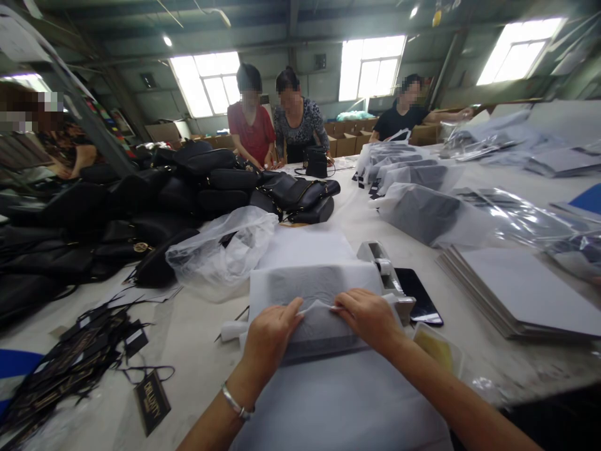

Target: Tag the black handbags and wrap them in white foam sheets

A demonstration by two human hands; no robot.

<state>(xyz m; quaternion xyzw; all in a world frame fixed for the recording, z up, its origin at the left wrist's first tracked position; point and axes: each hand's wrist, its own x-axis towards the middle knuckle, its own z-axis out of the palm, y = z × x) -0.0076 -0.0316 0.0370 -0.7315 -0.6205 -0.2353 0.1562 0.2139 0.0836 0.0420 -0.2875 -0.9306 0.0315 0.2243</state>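
White tissue paper (328, 275) lies over a dark, flat-sided item that shows through it, in front of me on the table. My left hand (273, 332), with a bracelet at its wrist, pinches the paper's edge near the middle of the bundle. From the other side my right hand (370, 316) pinches the same edge, its fingers closed. A short gap parts the two hands. More white sheets (347, 401) lie between my forearms. A tape dispenser (385, 269) stands just beyond my right hand, beside a black phone (420, 297).
Black handbags (154, 194) are heaped at the left, with black hang tags (70, 357) nearer. A clear plastic bag (225, 247) lies behind my left hand. Grey boards (530, 288) and wrapped bags (413, 210) are at the right. Several people (253, 128) are across the table.
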